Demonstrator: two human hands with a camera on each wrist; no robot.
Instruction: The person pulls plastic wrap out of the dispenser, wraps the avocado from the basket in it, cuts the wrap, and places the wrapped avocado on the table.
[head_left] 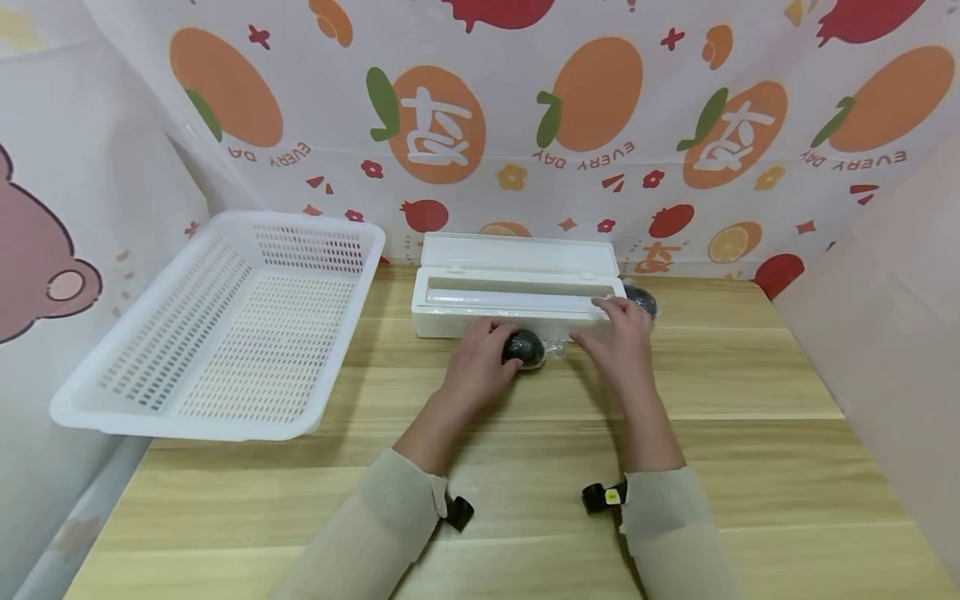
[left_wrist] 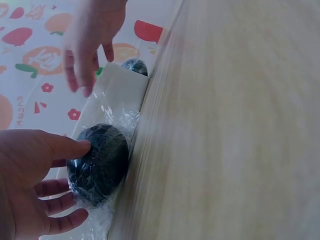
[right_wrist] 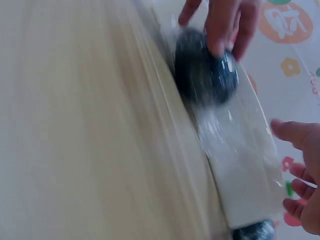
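A dark, egg-shaped avocado [head_left: 524, 349] wrapped in cling film lies on the table against the front of a white cling film box [head_left: 450, 323]. My left hand [head_left: 478, 363] holds it, the thumb and fingers curved about its left side. Loose film trails off its right end. The box's lid [head_left: 517, 252] stands up, and a film roll [head_left: 517, 301] lies inside. My right hand [head_left: 622, 343] hovers by the box's right end with thumb and fingers spread, nothing between them. A second wrapped avocado [head_left: 641, 301] sits behind that hand, partly hidden.
A white slotted plastic basket [head_left: 330, 367] stands at the left of the wooden table [head_left: 525, 533]. Behind the box hangs a fruit-patterned curtain [head_left: 510, 125]. Pale sheets [head_left: 885, 275] close off both sides.
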